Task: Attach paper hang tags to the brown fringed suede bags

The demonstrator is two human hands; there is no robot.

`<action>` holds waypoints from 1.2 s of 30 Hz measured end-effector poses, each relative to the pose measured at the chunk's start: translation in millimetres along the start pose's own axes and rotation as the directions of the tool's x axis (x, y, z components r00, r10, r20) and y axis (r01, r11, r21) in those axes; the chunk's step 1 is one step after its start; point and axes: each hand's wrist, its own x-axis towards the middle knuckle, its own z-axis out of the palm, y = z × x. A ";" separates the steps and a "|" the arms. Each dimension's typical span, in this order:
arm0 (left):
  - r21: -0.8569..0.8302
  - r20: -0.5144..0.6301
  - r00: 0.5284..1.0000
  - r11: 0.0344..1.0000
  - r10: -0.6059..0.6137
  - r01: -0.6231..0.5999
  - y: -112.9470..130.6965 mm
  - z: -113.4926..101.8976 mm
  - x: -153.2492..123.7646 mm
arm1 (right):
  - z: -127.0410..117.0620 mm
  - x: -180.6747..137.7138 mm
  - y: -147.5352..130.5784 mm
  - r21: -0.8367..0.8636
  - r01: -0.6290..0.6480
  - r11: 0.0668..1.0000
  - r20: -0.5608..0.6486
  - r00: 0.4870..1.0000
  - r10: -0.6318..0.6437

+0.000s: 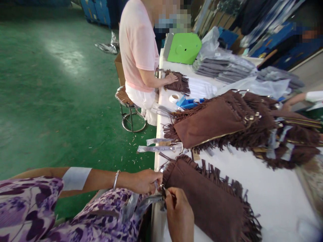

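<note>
A brown fringed bag [207, 195] lies flat on the white table, its near left corner beside my hands. At that corner my left hand [145, 181], closed in a pinch, grips a strap end wrapped in clear plastic. My right hand [179, 213] is closed too, with thumb and forefinger pinching a small metal clasp [163, 188] close to my left fingertips. A plastic-wrapped strap [148, 201] trails from the clasp over my lap. My fingers partly hide where clasp and bag meet.
More brown fringed bags [214, 121] are piled beyond, with wrapped straps [153, 148] over the table's edge. Further back are a tape roll [174, 98], a blue tool [190, 102] and a green machine [184, 48]. A co-worker in pink [138, 43] sits handling another bag [180, 82].
</note>
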 end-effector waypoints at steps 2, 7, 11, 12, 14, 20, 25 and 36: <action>-0.014 -0.006 1.000 1.000 0.016 -0.016 -3.3 1.9 0.5 | 1.0 1.7 0.0 -0.019 0.005 1.000 0.005 1.000 -0.005; 0.044 -0.028 0.999 0.999 0.022 -0.021 -3.3 2.1 1.2 | 1.8 3.7 -0.5 -0.052 0.017 0.999 0.036 0.999 -0.015; 0.098 -0.062 0.995 0.993 0.073 -0.066 -2.6 1.5 1.0 | 2.1 6.3 -3.0 -0.100 0.042 0.994 0.026 0.999 -0.039; 0.110 -0.070 0.994 0.991 0.087 -0.079 -2.8 1.2 0.7 | 2.4 7.3 -4.3 -0.114 0.050 0.992 0.024 0.999 -0.048; 0.120 -0.089 0.990 0.988 0.113 -0.102 -3.5 0.1 -0.2 | 3.1 9.3 -7.9 -0.144 0.072 0.987 0.025 0.997 -0.069; -0.318 -0.119 0.993 0.946 0.018 -0.055 -8.0 2.4 1.2 | 7.1 11.7 -15.8 -0.225 0.076 0.971 -0.024 0.996 -0.084; -0.747 -0.076 0.948 0.648 -0.308 0.151 -13.2 13.6 13.7 | 11.2 8.7 -7.8 -0.214 0.131 0.968 -0.003 0.991 -0.134; -0.723 0.327 0.868 0.492 -0.375 0.485 -19.8 8.0 22.7 | 8.1 7.7 -14.8 -0.168 0.105 0.980 -0.023 0.994 -0.111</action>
